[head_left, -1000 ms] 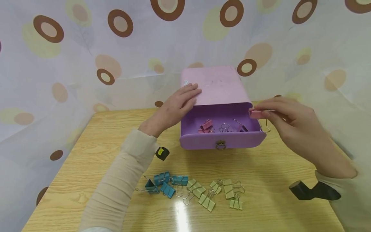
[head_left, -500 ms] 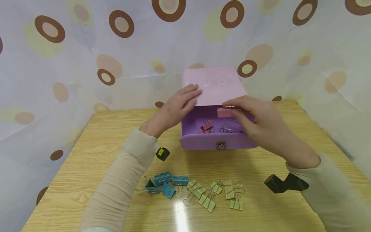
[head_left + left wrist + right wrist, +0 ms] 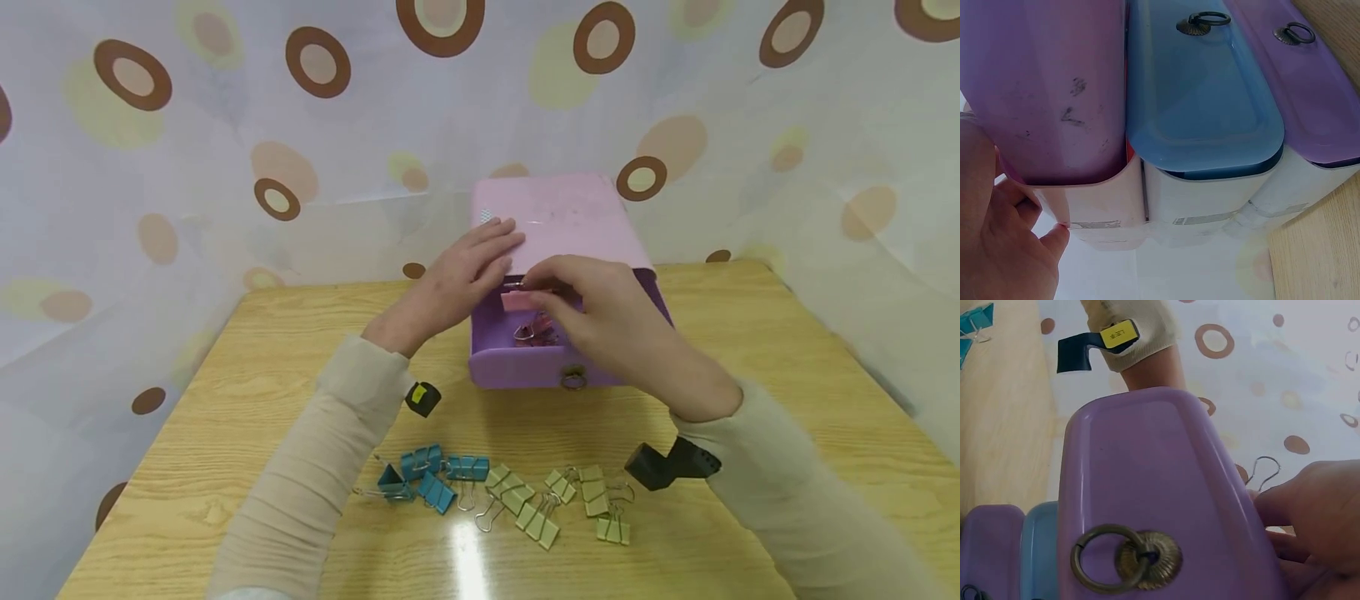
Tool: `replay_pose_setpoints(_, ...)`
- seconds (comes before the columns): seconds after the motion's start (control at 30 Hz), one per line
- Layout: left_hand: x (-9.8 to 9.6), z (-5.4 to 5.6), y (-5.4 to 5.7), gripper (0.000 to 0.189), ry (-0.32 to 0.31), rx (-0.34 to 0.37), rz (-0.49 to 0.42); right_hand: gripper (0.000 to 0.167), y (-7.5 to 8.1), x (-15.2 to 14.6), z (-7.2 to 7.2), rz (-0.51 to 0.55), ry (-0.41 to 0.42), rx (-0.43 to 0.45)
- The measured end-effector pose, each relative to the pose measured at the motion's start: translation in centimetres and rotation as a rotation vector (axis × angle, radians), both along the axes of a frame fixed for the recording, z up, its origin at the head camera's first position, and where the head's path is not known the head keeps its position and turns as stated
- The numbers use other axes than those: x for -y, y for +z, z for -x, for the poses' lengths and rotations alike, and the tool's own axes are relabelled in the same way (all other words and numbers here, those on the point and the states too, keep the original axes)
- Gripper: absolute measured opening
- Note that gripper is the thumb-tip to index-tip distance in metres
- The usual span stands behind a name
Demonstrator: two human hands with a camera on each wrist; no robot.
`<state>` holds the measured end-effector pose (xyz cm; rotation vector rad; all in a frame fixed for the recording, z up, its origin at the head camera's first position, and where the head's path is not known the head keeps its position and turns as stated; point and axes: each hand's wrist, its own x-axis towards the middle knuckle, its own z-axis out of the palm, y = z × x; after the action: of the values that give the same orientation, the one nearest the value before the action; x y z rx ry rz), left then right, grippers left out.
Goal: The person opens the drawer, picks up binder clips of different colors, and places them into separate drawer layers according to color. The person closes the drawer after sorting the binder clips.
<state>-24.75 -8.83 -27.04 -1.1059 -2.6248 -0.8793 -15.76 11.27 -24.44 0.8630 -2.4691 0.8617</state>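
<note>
My right hand (image 3: pixel 611 304) pinches a pink binder clip (image 3: pixel 516 301) by thumb and fingers, above the left part of the pulled-out purple drawer (image 3: pixel 517 368). In the right wrist view a wire handle (image 3: pixel 1267 460) shows beside the fingers, behind the drawer front (image 3: pixel 1147 462). Inside the drawer lie pink binder clips (image 3: pixel 542 323); my right hand hides the drawer's right part. My left hand (image 3: pixel 453 279) rests with extended fingers on the top left edge of the pink cabinet (image 3: pixel 558 212). In the left wrist view its thumb (image 3: pixel 1055 240) touches the casing.
Teal binder clips (image 3: pixel 437 492) and pale green binder clips (image 3: pixel 536 523) lie on the wooden table (image 3: pixel 300 383) in front of the cabinet. A blue drawer (image 3: pixel 1210 94) and another purple drawer (image 3: pixel 1310 87) sit below the pulled-out one. A patterned cloth (image 3: pixel 360 125) hangs behind.
My right hand has carried the pink binder clip leftward, from the drawer's right edge to above its left part. My left hand has stayed on the cabinet.
</note>
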Motion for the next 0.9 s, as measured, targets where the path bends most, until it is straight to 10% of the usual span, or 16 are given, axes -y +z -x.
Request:
replay_pose_setpoints(0.5,-0.1,-0.1,0.0,0.044,0.001,-0.01,0.004,0.011,-0.3,0.7,0.4,-0.177,0.031,0.156)
replay_pose_setpoints(0.9,0.0,-0.1,0.2,0.044,0.001,-0.001,0.0,0.009,-0.3,-0.9,-0.4,-0.067,0.095,-0.062)
